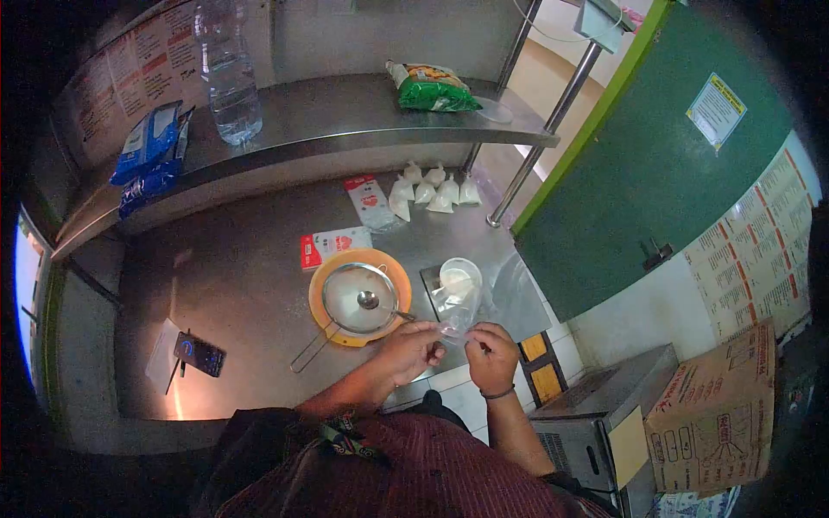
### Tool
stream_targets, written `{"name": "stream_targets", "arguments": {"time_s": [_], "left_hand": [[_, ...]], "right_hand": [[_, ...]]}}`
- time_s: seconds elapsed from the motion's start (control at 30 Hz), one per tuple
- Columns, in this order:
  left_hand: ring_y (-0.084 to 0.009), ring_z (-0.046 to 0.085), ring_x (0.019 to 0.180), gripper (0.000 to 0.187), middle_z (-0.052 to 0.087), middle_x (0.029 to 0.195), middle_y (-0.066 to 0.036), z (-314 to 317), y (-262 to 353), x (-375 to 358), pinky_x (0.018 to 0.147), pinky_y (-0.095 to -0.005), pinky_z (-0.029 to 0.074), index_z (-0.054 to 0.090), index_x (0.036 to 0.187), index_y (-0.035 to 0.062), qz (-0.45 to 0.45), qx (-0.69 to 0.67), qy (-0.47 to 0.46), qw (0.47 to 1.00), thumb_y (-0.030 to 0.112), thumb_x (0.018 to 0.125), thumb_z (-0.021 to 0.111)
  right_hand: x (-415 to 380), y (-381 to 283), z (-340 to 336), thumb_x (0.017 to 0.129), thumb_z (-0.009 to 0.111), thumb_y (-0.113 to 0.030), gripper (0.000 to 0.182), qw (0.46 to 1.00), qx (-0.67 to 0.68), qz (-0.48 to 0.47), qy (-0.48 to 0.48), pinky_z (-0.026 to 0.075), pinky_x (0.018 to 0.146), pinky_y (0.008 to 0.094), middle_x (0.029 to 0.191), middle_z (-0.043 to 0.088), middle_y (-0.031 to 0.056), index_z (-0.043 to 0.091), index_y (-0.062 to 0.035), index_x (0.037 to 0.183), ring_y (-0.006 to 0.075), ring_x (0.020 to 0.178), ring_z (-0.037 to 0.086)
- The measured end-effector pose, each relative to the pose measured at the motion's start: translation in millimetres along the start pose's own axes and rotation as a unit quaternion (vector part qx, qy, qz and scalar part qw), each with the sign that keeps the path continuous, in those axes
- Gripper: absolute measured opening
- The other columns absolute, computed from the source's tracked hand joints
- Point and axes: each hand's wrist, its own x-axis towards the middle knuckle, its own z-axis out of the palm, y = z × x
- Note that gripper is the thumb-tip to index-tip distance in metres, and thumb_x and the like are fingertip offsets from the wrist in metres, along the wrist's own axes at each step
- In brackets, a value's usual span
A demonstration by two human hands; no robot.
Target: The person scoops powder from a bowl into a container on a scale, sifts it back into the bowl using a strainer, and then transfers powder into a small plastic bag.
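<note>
My left hand (pixel 410 350) and my right hand (pixel 490 358) are close together at the counter's front edge, fingers pinched on the top of a clear plastic bag (pixel 459 312). Just beyond the bag, a white round tub (pixel 460 274) with white contents stands on a dark flat surface. To the left, a metal sieve (pixel 345 304) with a spoon (pixel 369 300) in it rests over an orange bowl (pixel 404 289) that holds white powder.
Several small filled white bags (pixel 442 200) stand behind, near red-and-white packets (pixel 335 245). A phone (pixel 200 354) leans at left. The overhead shelf (pixel 319 112) holds a bottle (pixel 231 95), blue packs (pixel 151 151) and a green bag (pixel 432 89). A cardboard box (pixel 717 414) stands at right.
</note>
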Motion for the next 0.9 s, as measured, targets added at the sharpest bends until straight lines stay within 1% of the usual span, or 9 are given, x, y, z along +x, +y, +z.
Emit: {"name": "stream_targets", "arguments": {"time_s": [0.17,0.37,0.43,0.47,0.53,0.67,0.73,0.83,0.9], "left_hand": [[-0.0158,0.058,0.067,0.019,0.062,0.088,-0.005,6,12,-3,0.06,-0.0308,0.045,0.064,0.113,0.0023,0.024,0.02,-0.036,0.999,0.017,0.105,0.056],[-0.0132,0.051,0.062,0.025,0.06,0.085,-0.003,-16,12,8,0.057,-0.03,0.042,0.062,0.1,0.0045,0.001,0.04,-0.103,0.994,0.027,0.107,0.054],[-0.0125,0.048,0.06,0.018,0.057,0.083,-0.001,-23,12,13,0.056,-0.0296,0.04,0.059,0.093,0.0078,-0.013,-0.068,-0.073,0.995,0.023,0.104,0.06],[-0.0125,0.048,0.06,0.018,0.057,0.083,-0.001,-20,11,11,0.056,-0.0296,0.04,0.059,0.093,0.0078,-0.013,-0.069,-0.07,0.995,0.023,0.104,0.06],[-0.0137,0.049,0.06,0.017,0.051,0.077,0.003,-8,8,10,0.056,-0.0305,0.039,0.056,0.089,0.01,0.038,0.117,-0.029,0.992,0.018,0.098,0.068],[-0.0105,0.048,0.067,0.019,0.049,0.075,0.0,-16,-1,12,0.059,-0.0311,0.043,0.052,0.086,0.0092,0.209,0.438,0.039,0.874,0.008,0.091,0.071],[-0.0119,0.05,0.071,0.021,0.049,0.075,-0.003,-14,-4,13,0.06,-0.0333,0.043,0.051,0.086,0.0076,0.296,0.531,0.174,0.775,0.004,0.084,0.072],[-0.0182,0.051,0.068,0.024,0.05,0.074,-0.007,-6,-12,15,0.061,-0.0366,0.044,0.05,0.085,0.0071,0.364,0.485,0.26,0.752,0.001,0.079,0.072],[-0.0268,0.055,0.075,0.023,0.052,0.079,-0.011,-8,-12,13,0.067,-0.0404,0.046,0.052,0.087,0.0062,0.397,0.515,0.235,0.723,0.0,0.076,0.072]], "right_hand": [[-7,24,5,0.083,0.067,0.0,0.012,0.977,0.145,0.151,-0.042,0.052,0.066,0.0283,0.086,0.073,0.0095,0.076,-0.0028,0.09,0.0167,0.071,0.066],[-5,36,6,0.081,0.064,0.0,0.01,0.798,0.398,0.435,-0.127,0.045,0.058,0.0285,0.085,0.07,0.0061,0.073,-0.0037,0.084,0.0146,0.064,0.058],[-8,31,13,0.082,0.059,-0.001,0.013,0.548,0.681,0.459,-0.158,0.046,0.059,0.0285,0.084,0.066,0.0048,0.068,-0.0056,0.09,0.0158,0.065,0.057],[-11,30,18,0.082,0.059,-0.001,0.013,0.546,0.681,0.461,-0.159,0.046,0.059,0.0285,0.084,0.066,0.0048,0.068,-0.0056,0.09,0.0158,0.065,0.057],[-12,23,25,0.083,0.055,-0.003,0.018,0.365,0.796,0.456,-0.162,0.048,0.062,0.0287,0.086,0.063,0.0049,0.062,-0.0066,0.099,0.0179,0.071,0.059],[-10,0,22,0.083,0.061,-0.003,0.02,0.503,0.742,0.432,-0.098,0.05,0.069,0.0299,0.091,0.064,0.0057,0.06,-0.0078,0.102,0.0185,0.077,0.06],[-14,-10,35,0.08,0.069,-0.003,0.022,0.843,0.429,0.31,-0.097,0.051,0.078,0.0358,0.094,0.064,0.0075,0.059,-0.0083,0.099,0.0238,0.084,0.061],[-15,-26,36,0.075,0.074,0.001,0.031,0.998,0.001,0.044,-0.05,0.049,0.085,0.0381,0.1,0.063,0.0113,0.058,-0.0075,0.1,0.0275,0.094,0.062],[-14,-25,39,0.075,0.078,-0.006,0.032,0.999,-0.011,0.031,-0.005,0.049,0.086,0.0418,0.098,0.062,0.013,0.058,-0.0069,0.1,0.0318,0.093,0.061]]}}
